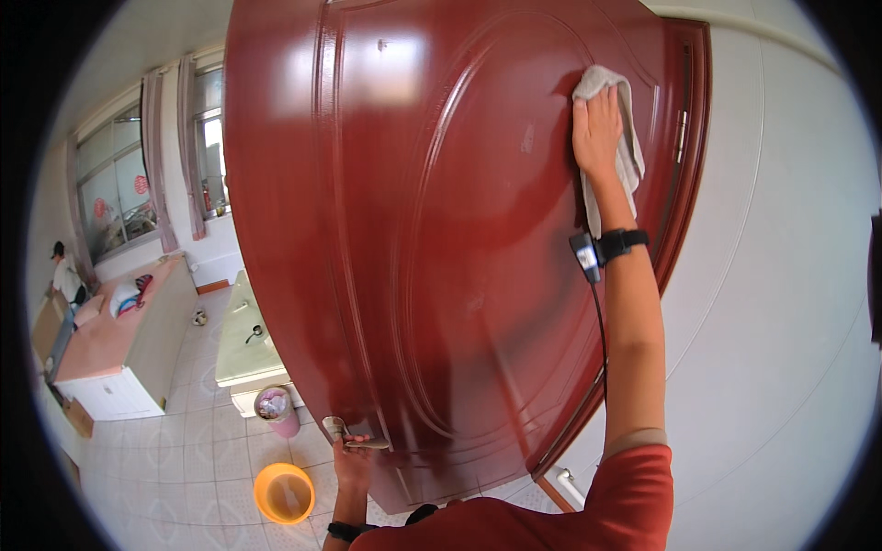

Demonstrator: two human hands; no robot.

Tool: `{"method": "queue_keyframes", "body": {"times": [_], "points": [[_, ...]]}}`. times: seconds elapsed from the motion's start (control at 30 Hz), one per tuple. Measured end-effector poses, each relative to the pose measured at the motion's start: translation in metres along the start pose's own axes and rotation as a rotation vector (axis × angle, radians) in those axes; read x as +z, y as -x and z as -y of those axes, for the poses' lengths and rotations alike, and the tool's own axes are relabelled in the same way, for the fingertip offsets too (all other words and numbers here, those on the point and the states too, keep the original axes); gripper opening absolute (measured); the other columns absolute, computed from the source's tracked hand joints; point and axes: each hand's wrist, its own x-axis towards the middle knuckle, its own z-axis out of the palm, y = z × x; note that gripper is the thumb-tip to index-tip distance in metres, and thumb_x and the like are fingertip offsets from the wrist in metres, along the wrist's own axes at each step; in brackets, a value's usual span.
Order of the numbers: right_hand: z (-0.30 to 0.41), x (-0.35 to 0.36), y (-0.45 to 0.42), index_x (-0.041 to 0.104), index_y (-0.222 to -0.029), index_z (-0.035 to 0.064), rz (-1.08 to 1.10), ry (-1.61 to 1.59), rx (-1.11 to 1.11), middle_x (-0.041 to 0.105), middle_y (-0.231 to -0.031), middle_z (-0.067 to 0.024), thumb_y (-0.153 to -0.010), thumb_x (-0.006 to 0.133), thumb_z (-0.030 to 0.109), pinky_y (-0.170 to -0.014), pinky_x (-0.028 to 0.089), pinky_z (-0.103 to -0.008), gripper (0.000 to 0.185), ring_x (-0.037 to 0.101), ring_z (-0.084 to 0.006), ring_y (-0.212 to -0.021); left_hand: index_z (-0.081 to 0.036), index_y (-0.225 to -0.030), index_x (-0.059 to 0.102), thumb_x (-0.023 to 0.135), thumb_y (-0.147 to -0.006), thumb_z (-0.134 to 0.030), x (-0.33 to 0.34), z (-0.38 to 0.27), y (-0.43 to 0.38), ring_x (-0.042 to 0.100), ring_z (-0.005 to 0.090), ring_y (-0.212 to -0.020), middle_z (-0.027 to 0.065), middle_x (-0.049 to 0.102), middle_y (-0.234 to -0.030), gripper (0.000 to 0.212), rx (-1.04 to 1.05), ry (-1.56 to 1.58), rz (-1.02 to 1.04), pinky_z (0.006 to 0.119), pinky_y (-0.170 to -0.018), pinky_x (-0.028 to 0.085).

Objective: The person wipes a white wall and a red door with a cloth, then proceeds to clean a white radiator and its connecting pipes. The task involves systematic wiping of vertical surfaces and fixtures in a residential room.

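Note:
A glossy reddish-brown panelled door fills the middle of the view. High on its right side, my right hand presses a pale grey cloth flat against the panel, fingers pointing up. The cloth's lower end hangs below the palm. Around my right wrist is a black strap with a small cabled device. Low at the door's left edge, my left hand is closed around the metal lever handle. A black band circles that wrist too.
A yellow basin of cloudy water stands on the tiled floor, below a pink waste bin. A pale green-topped cabinet is left of the door. Farther left, a person is beside a pink-topped bed or bench. Door hinges are right.

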Motion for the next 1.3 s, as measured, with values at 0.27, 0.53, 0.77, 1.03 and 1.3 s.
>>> {"method": "queue_keyframes", "body": {"times": [0.27, 0.53, 0.77, 1.03, 1.3], "points": [[0.146, 0.017, -0.051, 0.042, -0.136, 0.0075, 0.107, -0.017, -0.439, 0.037, -0.144, -0.0117, -0.094, 0.039, 0.035, -0.111, 0.019, -0.0442, 0.050, 0.024, -0.0273, -0.138, -0.015, -0.086, 0.053, 0.044, -0.094, -0.037, 0.000, 0.002, 0.001, 0.060, 0.0220, -0.091, 0.0014, 0.062, -0.083, 0.025, 0.003, 0.006, 0.050, 0.037, -0.082, 0.046], [0.194, 0.024, -0.092, 0.037, -0.140, 0.0109, 0.112, -0.160, -0.621, 0.035, -0.145, -0.0111, -0.094, 0.042, 0.028, -0.114, 0.017, -0.0431, 0.049, 0.026, -0.0304, -0.136, -0.014, -0.086, 0.055, 0.044, -0.095, -0.035, -0.001, -0.005, 0.001, 0.060, 0.0232, -0.094, 0.0032, 0.063, -0.085, 0.026, -0.058, 0.018, -0.005, 0.039, -0.084, 0.048], [0.059, 0.071, -0.155, 0.029, -0.141, -0.0017, -0.146, 0.054, -0.312, 0.028, -0.147, -0.0210, -0.098, 0.026, 0.033, -0.114, 0.010, -0.0428, 0.056, 0.020, -0.0393, -0.137, -0.013, -0.088, 0.054, 0.042, -0.096, -0.037, -0.013, -0.001, -0.001, 0.060, 0.0248, -0.096, 0.0054, 0.064, -0.087, 0.028, -0.034, 0.032, 0.036, 0.042, -0.086, 0.046], [0.034, 0.042, -0.158, 0.040, -0.137, 0.0066, -0.096, 0.086, 0.155, 0.037, -0.145, -0.0102, -0.094, 0.030, 0.041, -0.108, 0.020, -0.0493, 0.056, 0.027, -0.0319, -0.137, -0.013, -0.087, 0.053, 0.039, -0.096, -0.035, -0.005, -0.004, 0.001, 0.059, 0.0256, -0.095, 0.0053, 0.063, -0.086, 0.028, -0.046, 0.009, 0.028, 0.042, -0.086, 0.046], [0.095, 0.055, -0.160, 0.042, -0.137, 0.0096, -0.156, 0.126, -0.171, 0.037, -0.145, -0.0083, -0.097, 0.029, 0.038, -0.107, 0.026, -0.0466, 0.051, 0.031, -0.0273, -0.135, -0.011, -0.084, 0.056, 0.043, -0.095, -0.034, -0.003, -0.005, 0.004, 0.059, 0.0274, -0.095, 0.0067, 0.063, -0.086, 0.028, -0.048, 0.025, 0.006, 0.041, -0.088, 0.046]]}}
